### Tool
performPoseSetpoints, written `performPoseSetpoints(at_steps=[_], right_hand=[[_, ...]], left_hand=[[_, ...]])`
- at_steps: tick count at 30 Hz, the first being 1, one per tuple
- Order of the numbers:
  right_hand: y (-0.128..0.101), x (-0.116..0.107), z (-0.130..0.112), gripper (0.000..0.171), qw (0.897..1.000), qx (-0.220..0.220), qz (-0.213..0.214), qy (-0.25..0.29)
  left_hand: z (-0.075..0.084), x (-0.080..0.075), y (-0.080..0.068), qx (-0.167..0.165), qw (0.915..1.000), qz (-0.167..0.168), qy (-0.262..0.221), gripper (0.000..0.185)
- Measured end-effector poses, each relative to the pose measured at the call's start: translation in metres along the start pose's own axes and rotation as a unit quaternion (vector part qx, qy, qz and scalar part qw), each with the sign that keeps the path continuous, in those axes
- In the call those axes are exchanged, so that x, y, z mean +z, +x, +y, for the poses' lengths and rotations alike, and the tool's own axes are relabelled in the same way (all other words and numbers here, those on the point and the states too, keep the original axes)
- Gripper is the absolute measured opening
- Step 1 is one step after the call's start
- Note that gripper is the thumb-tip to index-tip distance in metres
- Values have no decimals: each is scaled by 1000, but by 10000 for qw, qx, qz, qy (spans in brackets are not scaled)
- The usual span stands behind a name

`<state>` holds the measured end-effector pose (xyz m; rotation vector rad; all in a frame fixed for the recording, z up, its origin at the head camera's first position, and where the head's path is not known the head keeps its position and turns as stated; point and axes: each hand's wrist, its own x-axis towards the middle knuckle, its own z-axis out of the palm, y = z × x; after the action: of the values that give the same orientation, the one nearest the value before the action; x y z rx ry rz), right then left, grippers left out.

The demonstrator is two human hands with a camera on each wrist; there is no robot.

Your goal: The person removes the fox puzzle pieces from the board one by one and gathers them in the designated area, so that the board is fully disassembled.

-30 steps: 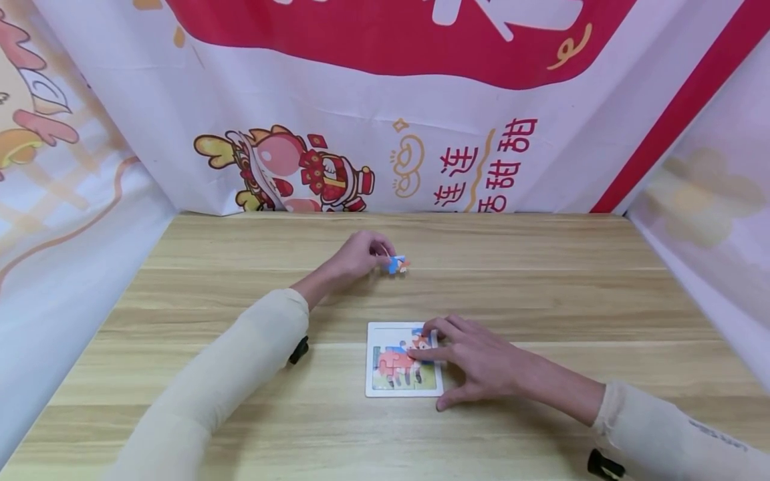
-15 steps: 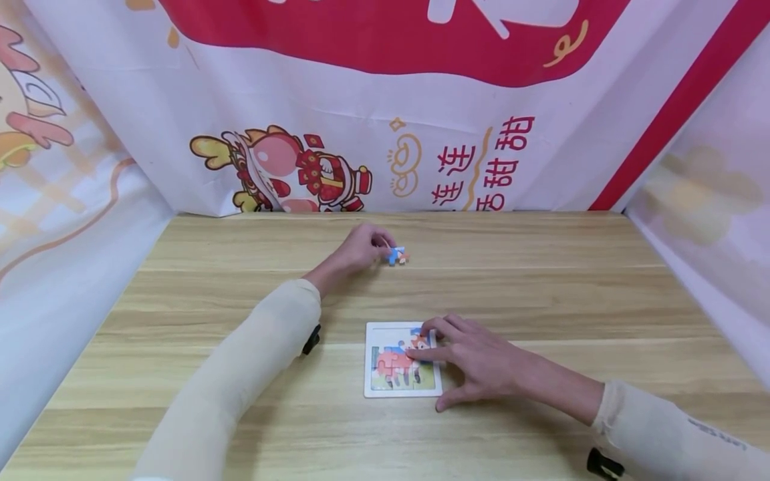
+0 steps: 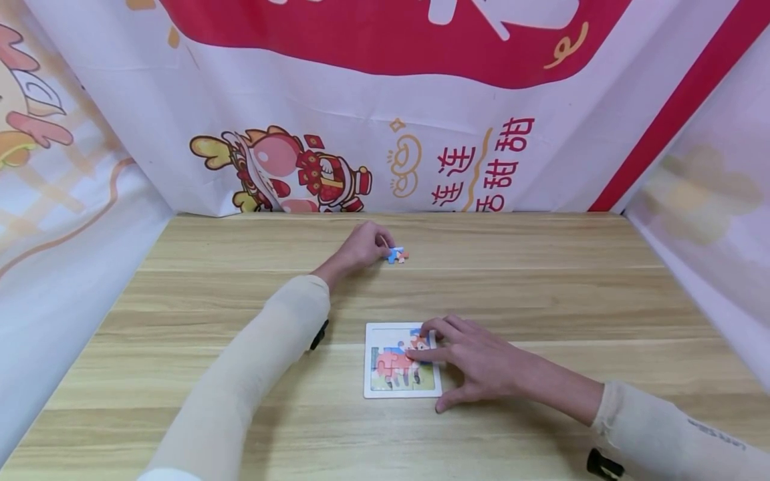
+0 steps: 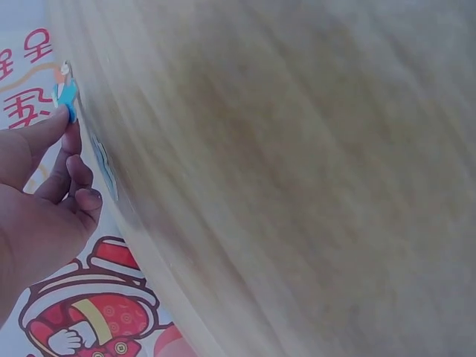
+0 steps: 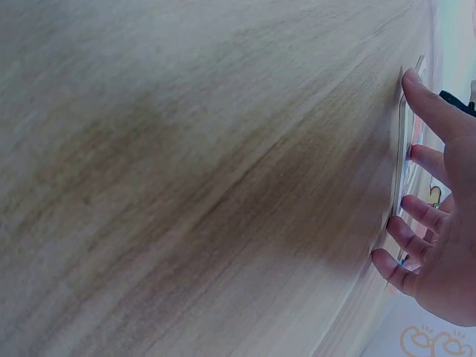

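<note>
My left hand (image 3: 365, 244) pinches a blue and orange jigsaw piece (image 3: 397, 255) between thumb and forefinger near the back of the table. The left wrist view shows that pinched jigsaw piece (image 4: 67, 94) at the fingertips. A second flat bluish piece (image 4: 104, 168) lies on the tabletop under the curled fingers. Closer in, my right hand (image 3: 475, 361) rests with spread fingers on the right side of a white-framed jigsaw tray (image 3: 368, 361). Inside it, joined pieces form part of an orange animal picture (image 3: 391, 364); the tray's upper left shows bare white.
The wood-grain table (image 3: 271, 414) carries the tray near its middle. A printed cloth backdrop (image 3: 289, 87) rises along the back edge, and more cloth hangs at the left and right sides. Black wrist devices (image 3: 604, 464) sit under both sleeves.
My left hand has moved a little farther back with the jigsaw piece, then nearly stopped. The right hand and the tray have stayed in place.
</note>
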<state>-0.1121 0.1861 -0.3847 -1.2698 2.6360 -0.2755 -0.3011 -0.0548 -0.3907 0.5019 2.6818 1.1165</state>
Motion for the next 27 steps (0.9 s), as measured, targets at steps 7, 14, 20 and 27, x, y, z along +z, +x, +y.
performPoseSetpoints(at_steps=[7,14,20,27], right_hand=[[0,0,1,82,10000,-17,7,-5],[0,1,2,83,10000,-39,43,-41],[1,1,1,84,10000,-46,15,-23],[1,0,2,84,10000,-71,11,30]], left_hand=[[2,1,1,38,9988,-14,479,8],[2,4,4,-24,9959,47,901,8],[1,6,1,35,9942,222,1053,7],[11,2,-20,591,9941,96,902,3]])
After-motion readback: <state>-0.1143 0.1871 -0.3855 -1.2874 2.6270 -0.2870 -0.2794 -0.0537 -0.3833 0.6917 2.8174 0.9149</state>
